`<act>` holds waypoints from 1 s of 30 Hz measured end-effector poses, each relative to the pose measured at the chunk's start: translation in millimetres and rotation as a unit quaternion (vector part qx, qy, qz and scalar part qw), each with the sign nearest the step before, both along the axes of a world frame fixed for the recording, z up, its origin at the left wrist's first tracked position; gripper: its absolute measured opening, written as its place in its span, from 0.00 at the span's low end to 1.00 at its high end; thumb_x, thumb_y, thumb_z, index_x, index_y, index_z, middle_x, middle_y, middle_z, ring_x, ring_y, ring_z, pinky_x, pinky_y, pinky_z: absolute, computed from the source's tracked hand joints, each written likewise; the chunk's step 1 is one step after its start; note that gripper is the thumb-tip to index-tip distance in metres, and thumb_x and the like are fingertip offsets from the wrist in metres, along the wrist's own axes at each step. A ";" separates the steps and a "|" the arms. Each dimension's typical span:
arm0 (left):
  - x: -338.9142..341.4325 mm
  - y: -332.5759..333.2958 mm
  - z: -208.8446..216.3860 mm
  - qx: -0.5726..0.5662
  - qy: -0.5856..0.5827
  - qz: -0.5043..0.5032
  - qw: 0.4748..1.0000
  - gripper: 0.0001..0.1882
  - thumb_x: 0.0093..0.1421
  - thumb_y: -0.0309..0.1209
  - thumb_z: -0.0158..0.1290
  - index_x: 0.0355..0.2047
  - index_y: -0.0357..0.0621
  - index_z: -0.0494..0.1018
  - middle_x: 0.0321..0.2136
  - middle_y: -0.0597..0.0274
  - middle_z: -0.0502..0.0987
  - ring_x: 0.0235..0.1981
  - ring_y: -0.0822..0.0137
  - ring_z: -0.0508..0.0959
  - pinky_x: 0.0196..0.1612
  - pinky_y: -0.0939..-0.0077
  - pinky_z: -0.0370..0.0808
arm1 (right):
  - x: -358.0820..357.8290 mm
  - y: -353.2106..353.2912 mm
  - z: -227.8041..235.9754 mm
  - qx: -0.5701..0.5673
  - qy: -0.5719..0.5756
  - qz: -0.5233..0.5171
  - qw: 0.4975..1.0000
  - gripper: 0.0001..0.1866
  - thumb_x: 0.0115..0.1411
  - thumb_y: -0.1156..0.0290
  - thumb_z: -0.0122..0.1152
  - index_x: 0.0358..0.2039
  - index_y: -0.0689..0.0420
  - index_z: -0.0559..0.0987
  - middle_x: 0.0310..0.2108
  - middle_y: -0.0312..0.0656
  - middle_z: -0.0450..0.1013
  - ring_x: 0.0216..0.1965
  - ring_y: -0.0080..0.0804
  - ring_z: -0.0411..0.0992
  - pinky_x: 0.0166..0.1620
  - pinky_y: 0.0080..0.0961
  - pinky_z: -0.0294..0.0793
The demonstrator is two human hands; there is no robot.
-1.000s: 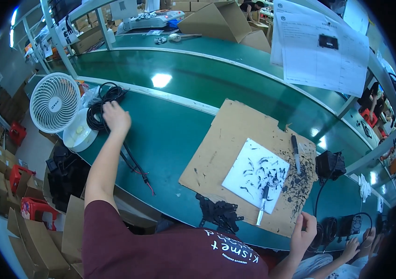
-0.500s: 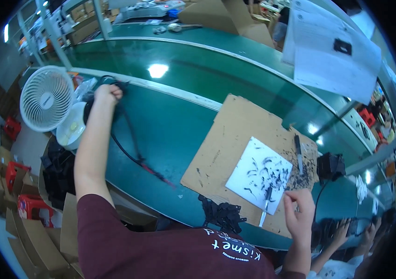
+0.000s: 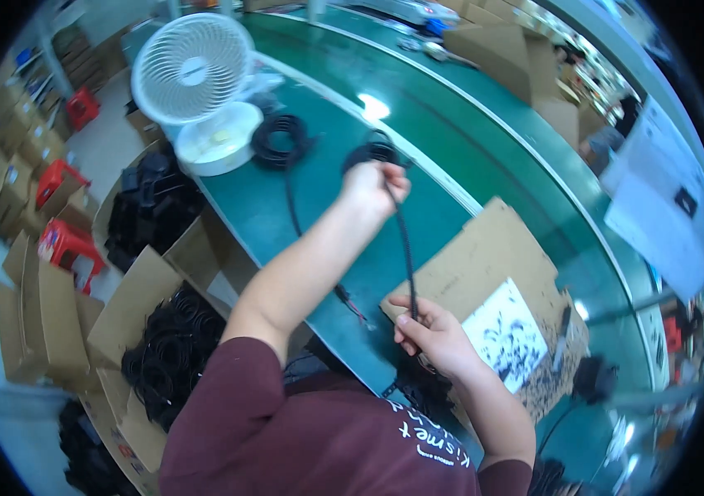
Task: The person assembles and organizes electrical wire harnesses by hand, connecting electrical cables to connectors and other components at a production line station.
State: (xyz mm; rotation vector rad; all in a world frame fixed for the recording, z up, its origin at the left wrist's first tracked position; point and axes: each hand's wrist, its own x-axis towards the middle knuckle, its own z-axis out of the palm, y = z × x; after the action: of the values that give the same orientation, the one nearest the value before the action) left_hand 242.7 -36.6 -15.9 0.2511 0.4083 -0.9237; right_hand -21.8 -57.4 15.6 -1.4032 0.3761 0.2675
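Note:
A coiled black cable (image 3: pixel 405 240) hangs between my two hands over the green bench. My left hand (image 3: pixel 378 183) is closed on it just below its coil. Lower down, my right hand (image 3: pixel 434 332) pinches the straight run of the same cable near the cardboard sheet's left corner. A second black cable coil (image 3: pixel 280 142) lies by the fan base, its tail running toward me to a stripped end (image 3: pixel 353 307) with reddish wires. Small black parts (image 3: pixel 422 388) lie partly hidden behind my right forearm.
Right of my hands, a cardboard sheet (image 3: pixel 459 256) carries a white board (image 3: pixel 507 331) strewn with black scraps, plus a knife (image 3: pixel 563 337). A black boxy device (image 3: pixel 594 379) stands beyond. A white fan (image 3: pixel 195 70) stands at left. Below the bench, an open carton (image 3: pixel 124 310) contains coiled cables.
My left hand has come from beside the fan toward the middle, bringing a cable coil. My right hand has moved from beside the white board onto that cable. The view has turned left.

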 end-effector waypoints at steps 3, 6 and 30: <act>8.4 36.6 -18.7 0.039 -0.124 -0.057 0.990 0.04 0.62 0.26 0.40 0.33 0.39 0.63 0.21 0.62 0.66 0.23 0.68 0.69 0.28 0.75 0.66 | -35.1 -2.4 23.7 0.048 0.007 -0.016 0.999 0.19 0.63 0.74 0.50 0.53 0.63 0.65 0.27 0.33 0.68 0.26 0.16 0.65 0.29 0.12 0.66; -44.5 55.0 -13.4 0.390 -0.493 -0.023 0.777 0.16 0.59 0.27 0.48 0.45 0.31 0.62 0.36 0.53 0.69 0.40 0.61 0.70 0.42 0.68 0.68 | -81.8 -16.3 19.0 0.047 0.019 -0.077 0.996 0.18 0.62 0.75 0.51 0.53 0.61 0.67 0.29 0.34 0.69 0.26 0.16 0.67 0.27 0.12 0.66; -180.9 51.2 -2.0 0.110 -0.562 -0.507 0.644 0.07 0.62 0.25 0.42 0.37 0.34 0.68 0.24 0.65 0.66 0.24 0.74 0.65 0.30 0.81 0.64 | -208.9 -18.4 -22.5 -0.531 -0.067 -0.211 0.818 0.09 0.49 0.73 0.63 0.32 0.59 0.77 0.28 0.40 0.68 0.29 0.37 0.69 0.30 0.30 0.69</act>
State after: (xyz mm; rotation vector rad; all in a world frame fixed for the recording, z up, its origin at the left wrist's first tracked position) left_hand 61.7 14.6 -17.9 1.2951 -0.9337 -1.5848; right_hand -230.7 -75.9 -6.9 -2.3538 0.7690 -0.5032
